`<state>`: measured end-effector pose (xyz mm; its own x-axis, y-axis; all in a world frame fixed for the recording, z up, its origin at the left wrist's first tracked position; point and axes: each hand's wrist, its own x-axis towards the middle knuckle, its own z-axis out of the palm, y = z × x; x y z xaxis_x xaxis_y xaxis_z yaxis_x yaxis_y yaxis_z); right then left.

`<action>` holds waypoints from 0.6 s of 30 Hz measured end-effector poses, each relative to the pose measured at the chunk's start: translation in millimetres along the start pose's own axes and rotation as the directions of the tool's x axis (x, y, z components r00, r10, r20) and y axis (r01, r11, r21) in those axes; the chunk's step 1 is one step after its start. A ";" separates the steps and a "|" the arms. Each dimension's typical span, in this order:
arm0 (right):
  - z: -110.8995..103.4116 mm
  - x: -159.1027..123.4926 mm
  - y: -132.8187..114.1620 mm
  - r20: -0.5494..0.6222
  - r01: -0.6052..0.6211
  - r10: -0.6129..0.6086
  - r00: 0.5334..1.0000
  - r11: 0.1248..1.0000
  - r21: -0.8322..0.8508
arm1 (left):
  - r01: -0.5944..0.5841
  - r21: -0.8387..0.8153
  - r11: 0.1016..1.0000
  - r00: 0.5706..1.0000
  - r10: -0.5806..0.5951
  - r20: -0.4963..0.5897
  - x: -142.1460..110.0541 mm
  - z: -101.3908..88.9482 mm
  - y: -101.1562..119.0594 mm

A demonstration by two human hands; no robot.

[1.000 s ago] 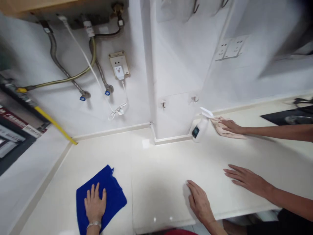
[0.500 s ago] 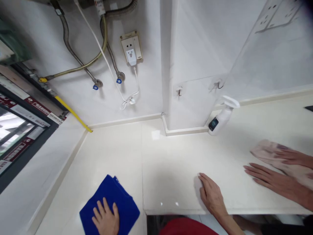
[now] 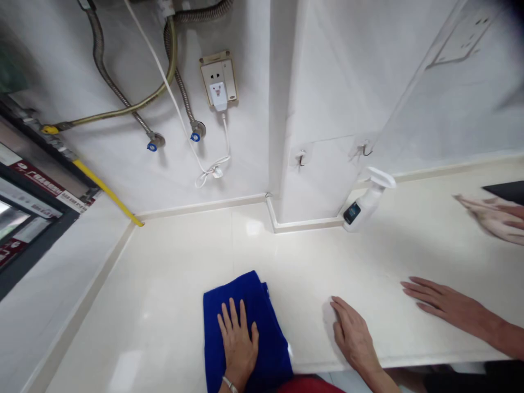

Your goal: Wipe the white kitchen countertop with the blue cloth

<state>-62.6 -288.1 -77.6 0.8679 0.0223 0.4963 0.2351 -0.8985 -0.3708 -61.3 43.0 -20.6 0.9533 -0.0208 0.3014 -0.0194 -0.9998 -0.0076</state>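
Note:
My left hand point(image 3: 239, 341) lies flat on a folded blue cloth point(image 3: 270, 338), fingers spread and pointing away from me. The cloth rests on the white countertop point(image 3: 172, 284) near its front edge. My right hand point(image 3: 354, 335) rests on the counter to the right of the cloth, its fingers close together and loosely curled. Nothing shows in it, though its palm is hidden. Further back, a white spray bottle point(image 3: 367, 202) with a dark label stands against the wall corner, apart from both hands.
At the right, another person's hand point(image 3: 450, 305) lies on the counter; their other hand is on a pale patterned cloth point(image 3: 487, 213). A dark flat object point(image 3: 507, 191) is behind it. A plugged-in socket point(image 3: 219, 82), hoses and a yellow pipe point(image 3: 108, 191) line the walls.
My left hand and the blue cloth have moved right across the counter. My right hand stays nearly in place. The other person's pale cloth has moved back and to the right.

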 end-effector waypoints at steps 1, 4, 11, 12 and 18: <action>-0.1 0.5 -0.2 0.002 0.001 -0.001 1.000 1.000 -0.004 | -0.030 -0.025 0.999 0.999 0.030 0.011 9.8 1.3 6.3; 0.1 1.5 -0.3 0.012 -0.005 0.005 1.000 1.000 -0.015 | -0.080 -0.106 0.991 0.995 0.085 0.045 39.2 6.0 20.1; 5.1 -3.2 5.2 0.020 -0.005 0.006 1.000 0.999 -0.038 | -0.104 -0.272 0.957 0.989 0.128 0.073 101.1 28.3 32.5; 6.2 -4.1 6.1 0.029 -0.009 0.010 1.000 0.999 -0.046 | -0.106 -0.288 0.952 0.989 0.131 0.072 109.4 31.5 33.6; 8.4 -3.3 10.2 0.026 0.034 -0.030 0.999 0.992 -0.126 | -0.105 -0.365 0.925 0.988 0.140 0.071 161.4 45.8 42.4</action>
<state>-59.5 -293.6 -89.6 0.8714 0.0611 0.4867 0.2073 -0.9452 -0.2524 105.6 -2.6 -15.9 0.9602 -0.1600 0.2291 -0.2278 -0.9231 0.3100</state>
